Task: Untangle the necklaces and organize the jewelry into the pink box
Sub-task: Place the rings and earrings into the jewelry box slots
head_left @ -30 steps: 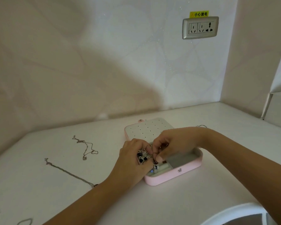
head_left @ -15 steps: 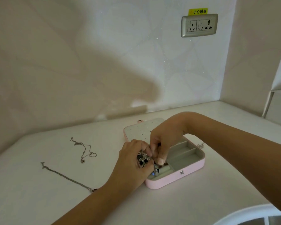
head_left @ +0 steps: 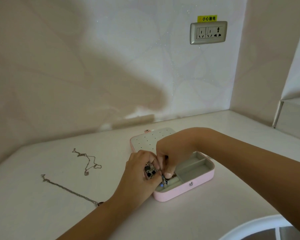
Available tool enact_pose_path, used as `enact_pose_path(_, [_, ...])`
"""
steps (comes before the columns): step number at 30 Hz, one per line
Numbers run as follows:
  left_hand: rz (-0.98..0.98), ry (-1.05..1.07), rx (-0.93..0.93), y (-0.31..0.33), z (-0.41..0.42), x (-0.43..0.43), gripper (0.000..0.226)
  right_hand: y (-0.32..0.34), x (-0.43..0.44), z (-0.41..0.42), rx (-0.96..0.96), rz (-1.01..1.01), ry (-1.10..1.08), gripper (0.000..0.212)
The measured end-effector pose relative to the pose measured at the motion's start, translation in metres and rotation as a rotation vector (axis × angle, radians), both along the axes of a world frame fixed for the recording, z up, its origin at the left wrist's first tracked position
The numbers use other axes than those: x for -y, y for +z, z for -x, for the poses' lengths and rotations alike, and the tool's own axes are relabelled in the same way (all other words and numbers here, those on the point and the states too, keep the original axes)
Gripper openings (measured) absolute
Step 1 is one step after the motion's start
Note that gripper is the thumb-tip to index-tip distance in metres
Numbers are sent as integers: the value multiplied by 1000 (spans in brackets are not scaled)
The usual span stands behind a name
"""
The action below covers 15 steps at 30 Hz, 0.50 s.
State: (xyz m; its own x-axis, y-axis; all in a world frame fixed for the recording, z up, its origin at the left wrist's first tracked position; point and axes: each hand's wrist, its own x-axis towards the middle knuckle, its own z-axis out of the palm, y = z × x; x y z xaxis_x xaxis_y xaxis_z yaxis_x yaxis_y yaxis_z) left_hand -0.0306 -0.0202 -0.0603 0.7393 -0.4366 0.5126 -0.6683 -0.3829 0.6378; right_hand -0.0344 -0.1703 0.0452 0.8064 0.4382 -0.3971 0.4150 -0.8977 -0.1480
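Note:
The pink box (head_left: 187,189) lies open on the white table, its grey compartments showing and its dotted white lid (head_left: 151,138) flat behind. My left hand (head_left: 139,177) holds a cluster of small dark and silver jewelry pieces (head_left: 150,171) at the box's left end. My right hand (head_left: 170,153) reaches down from above and pinches at that cluster, thumb tip over the left compartment. A thin tangled necklace (head_left: 87,161) lies to the left. A straighter chain (head_left: 68,189) runs toward my left forearm.
A wall socket (head_left: 208,32) with a yellow label sits on the back wall. A white curved rim (head_left: 249,226) shows at the bottom right. A white ledge (head_left: 291,115) stands at the far right. Bare table surface lies in front of the box.
My right wrist has risen and swung over the box's lid, uncovering the right compartments. Both hands stay together at the jewelry cluster. The view has shifted slightly.

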Motion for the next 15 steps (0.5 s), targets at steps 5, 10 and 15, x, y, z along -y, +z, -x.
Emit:
enact_pose_path(5, [-3, -16, -17, 0, 0, 0, 10, 0, 8, 3, -51, -40, -15, 13])
enact_pose_path(10, [8, -39, -33, -1, -1, 0, 10, 4, 9, -2, -186, -48, -25, 5])
enact_pose_path(15, [0, -53, -59, 0, -1, -1, 13, 8, 1, -5, -136, 57, -3, 12])
